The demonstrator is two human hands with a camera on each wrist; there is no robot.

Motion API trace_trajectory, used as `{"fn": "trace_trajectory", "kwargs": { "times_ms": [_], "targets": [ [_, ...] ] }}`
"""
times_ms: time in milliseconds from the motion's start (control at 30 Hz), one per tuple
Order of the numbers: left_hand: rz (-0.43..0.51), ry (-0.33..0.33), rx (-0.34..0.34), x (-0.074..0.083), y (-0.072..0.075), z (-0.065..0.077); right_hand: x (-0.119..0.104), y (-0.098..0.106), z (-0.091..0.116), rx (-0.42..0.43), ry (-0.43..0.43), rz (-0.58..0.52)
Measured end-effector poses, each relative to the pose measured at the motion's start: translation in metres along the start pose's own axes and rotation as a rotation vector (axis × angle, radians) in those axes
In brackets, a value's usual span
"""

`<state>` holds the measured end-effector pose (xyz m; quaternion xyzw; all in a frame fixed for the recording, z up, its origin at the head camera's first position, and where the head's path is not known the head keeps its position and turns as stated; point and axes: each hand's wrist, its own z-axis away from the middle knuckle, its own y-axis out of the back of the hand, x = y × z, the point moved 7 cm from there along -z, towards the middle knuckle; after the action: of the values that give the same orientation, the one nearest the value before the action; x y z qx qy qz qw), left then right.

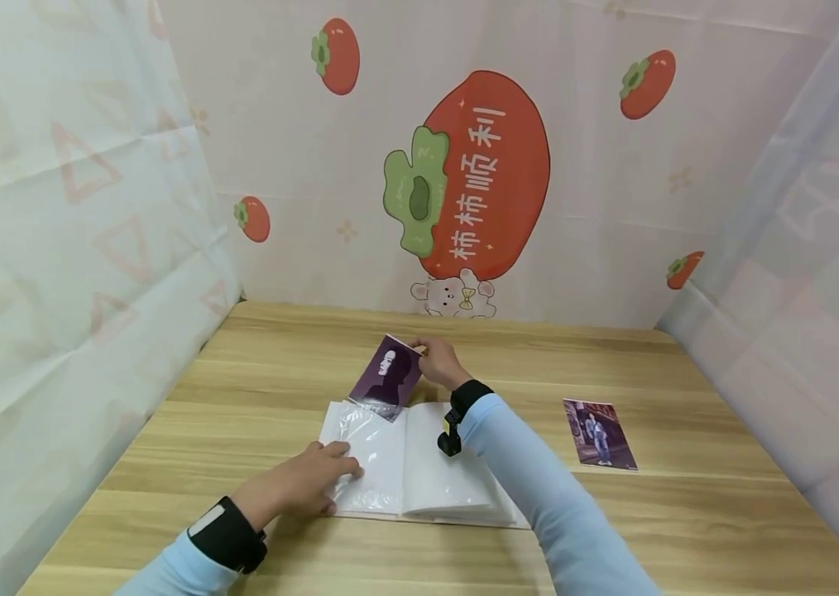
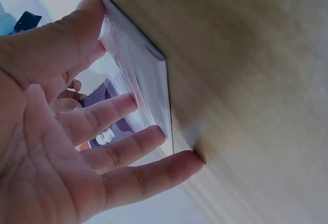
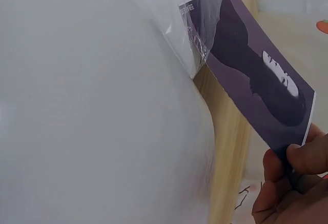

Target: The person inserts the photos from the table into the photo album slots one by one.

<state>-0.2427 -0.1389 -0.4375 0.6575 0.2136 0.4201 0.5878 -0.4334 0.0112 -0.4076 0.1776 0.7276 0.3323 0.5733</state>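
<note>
A white photo album lies spread on the wooden table, with a clear plastic sleeve on its left page. My right hand pinches a purple photo card by one top corner. The card, printed with a dark figure and a pale face, stands tilted at the far edge of the left page. Its lower corner is inside the sleeve's mouth. My left hand rests on the left page's outer edge, fingers spread. In the left wrist view its fingertips press along the album's edge.
A second photo card, showing a standing person, lies flat on the table to the right of the album. Behind the table hangs a cloth printed with persimmons, and similar cloths flank both sides.
</note>
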Motion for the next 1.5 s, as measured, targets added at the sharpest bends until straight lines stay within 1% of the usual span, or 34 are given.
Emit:
{"fn": "trace_trajectory", "kwargs": {
  "times_ms": [267, 567, 667, 767, 900, 1000, 1100, 1333, 1500],
  "targets": [
    [0.028, -0.002, 0.013, -0.001, -0.002, 0.001, 0.001, -0.002, -0.003, 0.02, -0.007, 0.017],
    [0.015, 0.009, 0.008, -0.001, -0.002, 0.002, 0.0, -0.003, -0.003, 0.028, 0.007, 0.008],
    [0.011, 0.008, 0.012, -0.001, -0.001, 0.003, -0.001, -0.003, -0.003, 0.031, 0.026, 0.0],
    [0.011, 0.006, 0.014, -0.001, 0.0, 0.004, -0.001, -0.005, -0.004, 0.024, 0.03, -0.006],
    [0.013, 0.011, 0.006, -0.002, -0.001, 0.002, 0.001, -0.011, -0.004, -0.004, 0.012, -0.024],
    [0.012, 0.015, -0.003, -0.003, -0.002, 0.001, 0.001, -0.014, -0.004, -0.02, 0.02, -0.032],
    [0.013, 0.013, -0.002, -0.003, -0.003, 0.001, 0.0, -0.017, -0.004, -0.03, 0.032, -0.019],
    [-0.003, 0.013, 0.002, -0.004, -0.002, 0.001, -0.005, -0.017, -0.004, -0.029, 0.04, 0.026],
    [0.007, 0.028, -0.012, -0.004, -0.003, 0.002, -0.006, -0.019, -0.002, -0.027, 0.057, -0.005]
  ]
}}
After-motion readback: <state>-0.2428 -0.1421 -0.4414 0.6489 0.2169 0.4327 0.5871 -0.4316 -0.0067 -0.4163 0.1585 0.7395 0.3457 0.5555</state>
